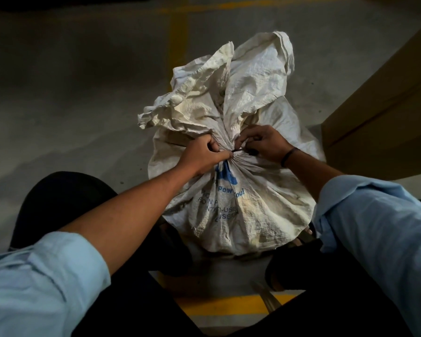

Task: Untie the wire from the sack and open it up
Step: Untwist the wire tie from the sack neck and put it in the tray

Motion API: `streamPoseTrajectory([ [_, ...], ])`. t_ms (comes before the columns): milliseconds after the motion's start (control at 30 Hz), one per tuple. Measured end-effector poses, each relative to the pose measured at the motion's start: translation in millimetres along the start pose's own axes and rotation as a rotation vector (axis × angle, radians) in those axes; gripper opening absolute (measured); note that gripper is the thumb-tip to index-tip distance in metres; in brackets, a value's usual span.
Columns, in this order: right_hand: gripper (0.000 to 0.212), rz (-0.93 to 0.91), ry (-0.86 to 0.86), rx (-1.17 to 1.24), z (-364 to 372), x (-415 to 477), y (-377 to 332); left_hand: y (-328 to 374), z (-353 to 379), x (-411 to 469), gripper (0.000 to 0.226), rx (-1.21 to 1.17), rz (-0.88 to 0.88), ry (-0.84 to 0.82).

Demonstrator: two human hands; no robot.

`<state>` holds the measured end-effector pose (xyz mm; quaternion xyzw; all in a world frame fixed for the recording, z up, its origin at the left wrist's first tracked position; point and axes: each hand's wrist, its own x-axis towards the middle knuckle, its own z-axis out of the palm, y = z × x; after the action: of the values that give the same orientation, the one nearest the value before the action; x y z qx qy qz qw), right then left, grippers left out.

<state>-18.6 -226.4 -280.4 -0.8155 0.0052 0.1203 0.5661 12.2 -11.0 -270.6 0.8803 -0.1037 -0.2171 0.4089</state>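
Observation:
A dirty white woven sack [241, 210] with blue print stands on the concrete floor between my knees. Its neck is gathered tight, and the loose top [229, 93] flops away from me. A thin dark wire [237, 151] crosses the gathered neck. My left hand [204, 156] is clenched on the neck from the left, thumb tip at the wire's left end. My right hand [263, 144] pinches the wire's right end with curled fingers; a dark band circles that wrist.
Grey concrete floor [71, 98] with yellow painted lines [179, 45] spreads all around. A tan cardboard box [384, 103] stands close at the right. My dark-trousered knees flank the sack, and a sandalled foot [304, 235] shows beside its base.

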Motion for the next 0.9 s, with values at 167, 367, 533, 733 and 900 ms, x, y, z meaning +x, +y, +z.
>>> streamPoseTrajectory([
  [167, 0.038, -0.008, 0.002, 0.003, -2, -4, -5, -3, -2, 0, 0.039, -0.005, 0.015, -0.011],
  [367, 0.039, -0.084, -0.036, -0.104, -3, -4, -8, -1, -2, 1, 0.039, 0.046, 0.018, 0.025],
  [533, 0.04, -0.086, -0.069, -0.153, -3, -5, -19, 14, -1, 3, 0.037, 0.093, 0.034, 0.062],
  [733, 0.05, -0.109, -0.085, -0.325, -1, -1, -21, 17, 9, 5, 0.04, 0.058, -0.006, 0.084],
  [900, 0.049, -0.179, -0.061, -0.403, 5, -2, -20, 12, 11, 3, 0.052, 0.019, 0.023, 0.088],
])
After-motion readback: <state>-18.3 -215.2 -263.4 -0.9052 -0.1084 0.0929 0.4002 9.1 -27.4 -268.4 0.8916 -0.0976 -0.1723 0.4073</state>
